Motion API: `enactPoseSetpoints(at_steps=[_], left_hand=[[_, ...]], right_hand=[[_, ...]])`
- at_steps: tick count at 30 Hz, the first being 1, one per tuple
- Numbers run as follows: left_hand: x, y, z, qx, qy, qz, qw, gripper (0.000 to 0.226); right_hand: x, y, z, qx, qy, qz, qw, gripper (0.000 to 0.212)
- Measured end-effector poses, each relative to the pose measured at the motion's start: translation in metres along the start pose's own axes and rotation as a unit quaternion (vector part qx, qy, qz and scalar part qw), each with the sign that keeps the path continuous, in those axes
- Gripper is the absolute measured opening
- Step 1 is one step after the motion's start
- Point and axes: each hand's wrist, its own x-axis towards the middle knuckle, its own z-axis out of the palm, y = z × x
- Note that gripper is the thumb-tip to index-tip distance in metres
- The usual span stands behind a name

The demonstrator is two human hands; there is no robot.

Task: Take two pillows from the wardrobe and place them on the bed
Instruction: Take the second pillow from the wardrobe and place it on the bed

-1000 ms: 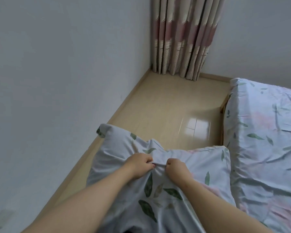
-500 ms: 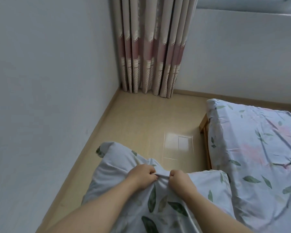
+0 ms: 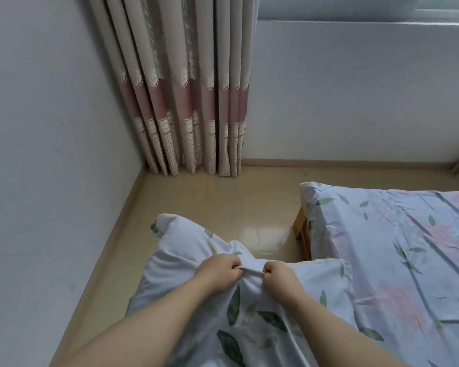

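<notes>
A pale blue pillow (image 3: pixel 180 250) printed with green leaves hangs in front of me, held above the floor. My left hand (image 3: pixel 217 271) and my right hand (image 3: pixel 278 276) both pinch a fold of its cover at the top middle, close together. The pillow's right corner reaches the near left edge of the bed (image 3: pixel 398 247), which lies on the right under a matching leaf-and-flower sheet. A second pillow may lie under the first; I cannot tell. The wardrobe is out of view.
A white wall (image 3: pixel 45 154) runs close along my left. Beige and pink curtains (image 3: pixel 186 107) hang in the far corner, below a window ledge. Light wooden floor (image 3: pixel 212 197) lies between wall and bed. The bed's wooden corner post (image 3: pixel 301 229) shows at its left edge.
My view has lifted and swung right, so more of the curtain, far wall and bed shows. Both hands keep the same grip on the pillow, which sits nearer the bed.
</notes>
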Motion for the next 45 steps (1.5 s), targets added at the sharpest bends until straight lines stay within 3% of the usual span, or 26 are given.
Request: enactPoseSetpoints(at_steps=[9,26,34,45], left_hand=[[0.184,0.047,-0.096,-0.011,0.018,0.006,1.0,0.024],[0.56,0.101,-0.256,0.029,-0.031,0.114,0.993,0.02],[0.723,0.187,-0.28,0.069,-0.065,0.136,0.986,0.021],[0.884,0.324,-0.275,0.071,-0.137,0.185,0.971,0.017]], right_hand=[[0.167,-0.039,-0.126,-0.02,0.03,-0.035,0.999,0.028],[0.485,-0.103,-0.303,0.061,0.114,0.056,0.99,0.031],[0.619,-0.062,-0.407,0.098,0.115,0.097,0.984,0.032],[0.717,0.019,-0.546,0.107,0.145,0.173,0.968,0.031]])
